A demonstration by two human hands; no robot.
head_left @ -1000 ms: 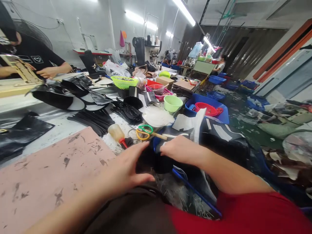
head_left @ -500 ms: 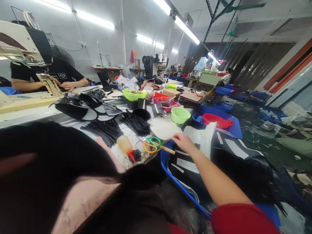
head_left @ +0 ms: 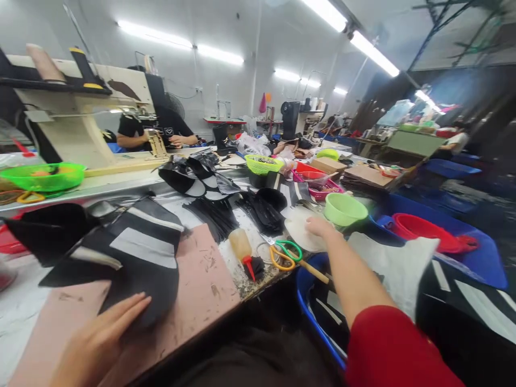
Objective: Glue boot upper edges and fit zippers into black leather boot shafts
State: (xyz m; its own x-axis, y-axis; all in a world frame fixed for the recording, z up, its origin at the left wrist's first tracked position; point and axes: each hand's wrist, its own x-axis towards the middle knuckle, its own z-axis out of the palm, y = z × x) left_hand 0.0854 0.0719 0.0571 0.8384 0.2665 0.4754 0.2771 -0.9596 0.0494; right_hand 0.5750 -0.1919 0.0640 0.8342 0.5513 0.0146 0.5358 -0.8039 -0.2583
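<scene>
My left hand (head_left: 102, 330) lies flat, fingers stretched, on the lower edge of a black leather piece (head_left: 151, 285) with pale strips and a grey-white patch. Under that piece is a pink board (head_left: 205, 269). My right hand (head_left: 319, 227) reaches across to a round white sheet (head_left: 298, 228); its fingers are curled together, and anything in them is hidden. Left of that hand are scissors (head_left: 287, 255) with green and orange handles, a wooden handle (head_left: 314, 271) and a glue bottle (head_left: 241, 246) with a red nozzle.
Black strips (head_left: 212, 217) and stacked black pieces lie behind the bottle. A light green bowl (head_left: 345, 209) stands beyond my right hand. Blue tubs (head_left: 487, 258) are at the right. A sewing machine (head_left: 80, 118) is at the left; a person (head_left: 177, 126) works behind it.
The view has swung left. A dark blurred piece that filled the lower left now lies on the pink board under my left hand. My right hand has moved onto the round white sheet.
</scene>
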